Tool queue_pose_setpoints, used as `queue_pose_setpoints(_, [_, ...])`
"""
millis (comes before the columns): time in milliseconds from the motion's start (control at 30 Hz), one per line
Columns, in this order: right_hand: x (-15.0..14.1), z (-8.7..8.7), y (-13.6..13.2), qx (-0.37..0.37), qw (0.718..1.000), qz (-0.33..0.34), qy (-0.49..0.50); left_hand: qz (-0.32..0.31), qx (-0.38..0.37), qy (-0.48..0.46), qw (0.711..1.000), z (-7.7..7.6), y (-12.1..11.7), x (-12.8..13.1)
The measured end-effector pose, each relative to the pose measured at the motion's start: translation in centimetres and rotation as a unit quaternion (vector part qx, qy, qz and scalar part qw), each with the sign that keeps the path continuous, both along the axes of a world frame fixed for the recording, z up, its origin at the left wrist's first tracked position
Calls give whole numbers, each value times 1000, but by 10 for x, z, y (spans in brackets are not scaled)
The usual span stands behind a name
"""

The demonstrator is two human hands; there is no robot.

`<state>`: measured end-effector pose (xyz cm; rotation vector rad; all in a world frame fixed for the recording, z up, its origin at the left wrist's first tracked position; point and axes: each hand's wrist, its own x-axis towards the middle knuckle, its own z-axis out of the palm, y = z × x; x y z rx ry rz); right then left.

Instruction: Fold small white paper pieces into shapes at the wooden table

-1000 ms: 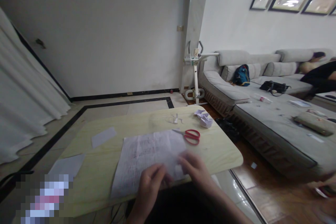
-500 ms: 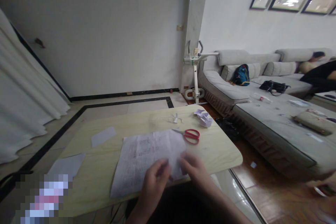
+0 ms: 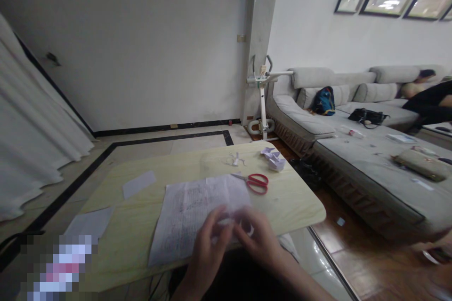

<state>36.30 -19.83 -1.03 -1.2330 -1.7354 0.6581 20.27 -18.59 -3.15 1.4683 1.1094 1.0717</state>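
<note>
Hands (image 3: 211, 239) pinching white paper (image 3: 226, 221), creased sheet (image 3: 197, 207), loop-handled scissors (image 3: 258, 183)

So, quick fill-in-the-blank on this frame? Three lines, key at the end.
The handles of the scissors are ____. The folded paper pieces lie toward the ____ side of the table, as the person sees it. The left hand and right hand are by the ____ edge of the printed sheet, not its far one.

Missing words: red; right; near.
</note>
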Motion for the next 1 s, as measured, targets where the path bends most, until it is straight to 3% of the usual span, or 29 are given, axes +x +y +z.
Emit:
queue_pose_setpoints(200, [0,3,-2,-28,999,16,12,-43,-44,-62,996,7,-3,-1])
queue_pose_setpoints(367, [1,0,-4,-20,999,22,33,-59,-54,-61,995,10,-6,-3])
queue_pose_setpoints(733, [1,0,-4,-16,999,15,34,-10,-43,-49,998,10,-4,2])
queue_pose_setpoints(1000, [0,0,-5,-17,998,39,35,-22,-29,-48,998,11,-3,0])
